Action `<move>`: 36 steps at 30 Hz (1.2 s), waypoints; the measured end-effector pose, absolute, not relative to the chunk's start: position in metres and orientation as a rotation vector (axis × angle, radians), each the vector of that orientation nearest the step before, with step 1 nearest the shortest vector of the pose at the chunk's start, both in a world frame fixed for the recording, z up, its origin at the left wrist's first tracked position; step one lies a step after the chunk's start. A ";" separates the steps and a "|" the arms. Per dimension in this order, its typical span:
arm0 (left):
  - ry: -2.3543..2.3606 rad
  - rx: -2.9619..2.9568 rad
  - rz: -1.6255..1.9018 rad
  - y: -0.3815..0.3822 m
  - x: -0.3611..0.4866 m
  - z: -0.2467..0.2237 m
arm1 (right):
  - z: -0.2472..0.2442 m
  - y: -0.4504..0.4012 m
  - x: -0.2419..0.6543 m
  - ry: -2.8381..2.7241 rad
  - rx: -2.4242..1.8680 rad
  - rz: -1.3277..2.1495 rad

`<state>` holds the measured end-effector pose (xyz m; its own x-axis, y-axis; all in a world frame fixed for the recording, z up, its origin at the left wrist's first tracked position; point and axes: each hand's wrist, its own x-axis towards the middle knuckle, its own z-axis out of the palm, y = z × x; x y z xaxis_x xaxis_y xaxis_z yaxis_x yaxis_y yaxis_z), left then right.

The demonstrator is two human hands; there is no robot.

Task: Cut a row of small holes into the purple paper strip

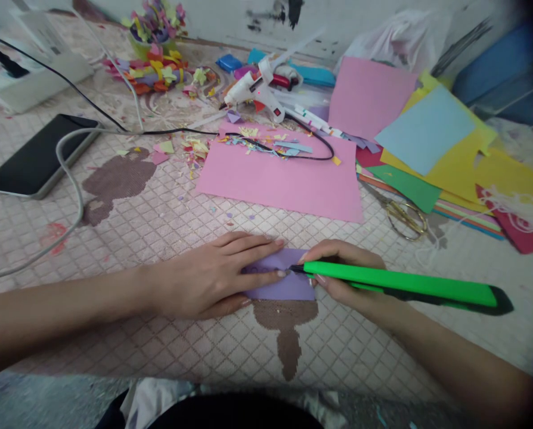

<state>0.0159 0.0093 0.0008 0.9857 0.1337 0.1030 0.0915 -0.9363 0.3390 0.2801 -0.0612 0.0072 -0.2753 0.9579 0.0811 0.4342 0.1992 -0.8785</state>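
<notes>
A small purple paper (pixel 293 290) lies on the patterned tablecloth near the front edge. My left hand (pixel 217 274) rests flat on its left part, fingers spread and pointing right. My right hand (pixel 347 271) is closed around a long bright green tool (pixel 400 283) with a dark tip. That tip touches or hovers just over the paper beside my left fingertip; which of the two I cannot tell. The tool's far end points to the right. Part of the purple paper is hidden under my left hand.
Beyond the hands lies a pink sheet (pixel 279 185) with paper scraps and a black cable. A white glue gun (pixel 253 89) stands behind it. Gold scissors (pixel 403 214) and coloured papers (pixel 427 128) are at right, a phone (pixel 38 155) and grey cable (pixel 79 196) at left.
</notes>
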 end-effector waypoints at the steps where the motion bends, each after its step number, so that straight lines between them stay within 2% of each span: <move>1: 0.164 2.791 0.186 0.009 0.016 0.001 | 0.007 -0.061 0.280 -1.804 -1.305 1.022; 7: 0.166 2.802 0.188 0.010 0.016 0.000 | 0.010 -0.060 0.275 -1.829 -1.317 0.900; 27: 0.164 2.819 0.190 0.009 0.016 -0.002 | 0.011 -0.060 0.273 -1.873 -1.294 0.886; 36: 0.142 2.826 0.193 0.010 0.016 -0.001 | 0.011 -0.062 0.281 -1.642 -1.355 1.031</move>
